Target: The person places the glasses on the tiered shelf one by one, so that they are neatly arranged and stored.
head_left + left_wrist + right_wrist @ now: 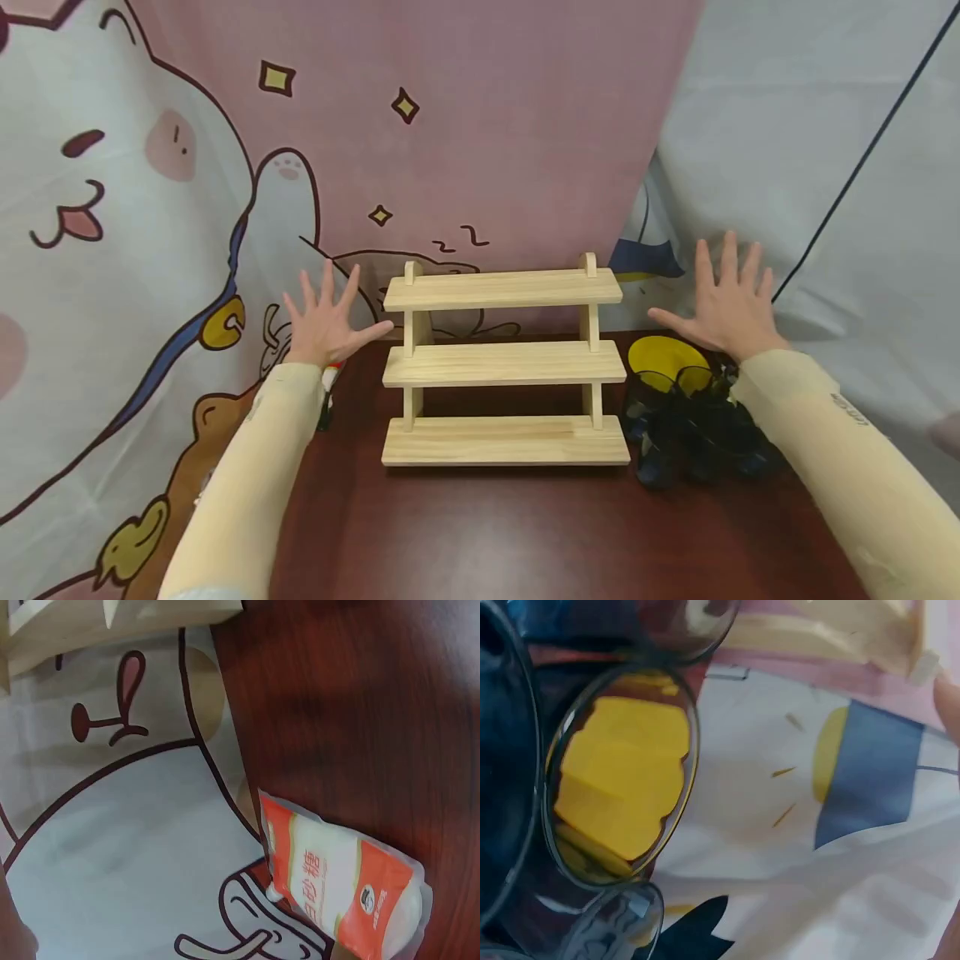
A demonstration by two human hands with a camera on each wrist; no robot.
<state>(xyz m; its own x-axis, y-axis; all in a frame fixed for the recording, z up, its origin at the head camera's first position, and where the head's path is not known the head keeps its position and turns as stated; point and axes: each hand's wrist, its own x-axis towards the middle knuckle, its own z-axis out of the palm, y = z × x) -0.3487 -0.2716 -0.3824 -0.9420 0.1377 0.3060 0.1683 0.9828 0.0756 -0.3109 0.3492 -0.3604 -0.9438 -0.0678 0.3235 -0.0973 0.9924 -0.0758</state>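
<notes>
Both hands are raised with their fingers spread and hold nothing. My left hand (pixel 324 325) is to the left of a three-tier light wooden shelf (pixel 506 364), apart from it. On the far side of the shelf, my right hand (pixel 729 312) is held up near a group of dark, clear-walled glasses (pixel 663 421). Behind these glasses is a round yellow thing (pixel 667 354); through a glass rim in the right wrist view, a yellow patch (pixel 622 772) shows. A red-and-white bag of white granules (pixel 330 877) lies by the table edge in the left wrist view, mostly hidden by the left arm in the head view.
The shelf stands on a dark reddish-brown table (pixel 487 533), close to the back. A pink and white cloth with cartoon animals (pixel 510 125) hangs behind and on the left. Whitish cloth (pixel 795 167) with a dark line hangs on the right.
</notes>
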